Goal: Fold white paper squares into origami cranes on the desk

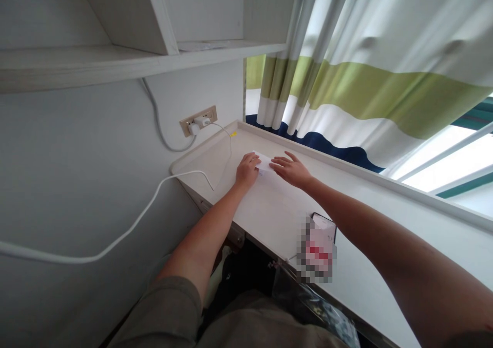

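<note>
A small white sheet of paper [265,161] lies flat on the white desk [277,209], partly folded. My left hand [247,169] rests on the paper's left part with its fingers curled and pressing down. My right hand [291,169] lies on the right part of the paper, fingers stretched out and spread flat. Both forearms reach across the desk toward the wall corner.
A wall socket [198,120] holds a white charger [201,122], and its cable [127,230] trails over the desk and off to the left. A phone [322,225] lies near the desk's front edge. Shelves [115,63] hang overhead; a striped curtain [365,81] covers the window.
</note>
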`<state>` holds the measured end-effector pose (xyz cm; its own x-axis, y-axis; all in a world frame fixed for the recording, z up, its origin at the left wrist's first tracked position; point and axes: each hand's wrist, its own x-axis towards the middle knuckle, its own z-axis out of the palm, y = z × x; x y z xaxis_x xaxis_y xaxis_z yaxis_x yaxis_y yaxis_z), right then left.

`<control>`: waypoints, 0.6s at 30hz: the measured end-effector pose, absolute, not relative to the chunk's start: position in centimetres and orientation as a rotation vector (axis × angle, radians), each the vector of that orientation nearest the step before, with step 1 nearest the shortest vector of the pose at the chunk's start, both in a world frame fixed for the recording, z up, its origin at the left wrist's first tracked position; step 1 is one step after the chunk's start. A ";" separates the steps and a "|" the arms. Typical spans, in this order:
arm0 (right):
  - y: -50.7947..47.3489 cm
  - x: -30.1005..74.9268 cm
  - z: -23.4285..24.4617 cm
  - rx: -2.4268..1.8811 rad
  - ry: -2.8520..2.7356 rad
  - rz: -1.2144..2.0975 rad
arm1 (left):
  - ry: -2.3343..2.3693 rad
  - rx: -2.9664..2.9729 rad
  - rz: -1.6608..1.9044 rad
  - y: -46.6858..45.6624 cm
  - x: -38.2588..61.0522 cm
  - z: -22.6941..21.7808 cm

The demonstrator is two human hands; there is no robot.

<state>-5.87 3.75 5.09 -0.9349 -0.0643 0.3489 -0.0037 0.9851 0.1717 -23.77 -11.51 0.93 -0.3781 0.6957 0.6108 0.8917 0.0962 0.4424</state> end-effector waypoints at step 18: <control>3.0 11.3 4.2 -0.875 -2.247 0.470 | -2.245 -2.324 -0.677 -8.4 -14.7 5.1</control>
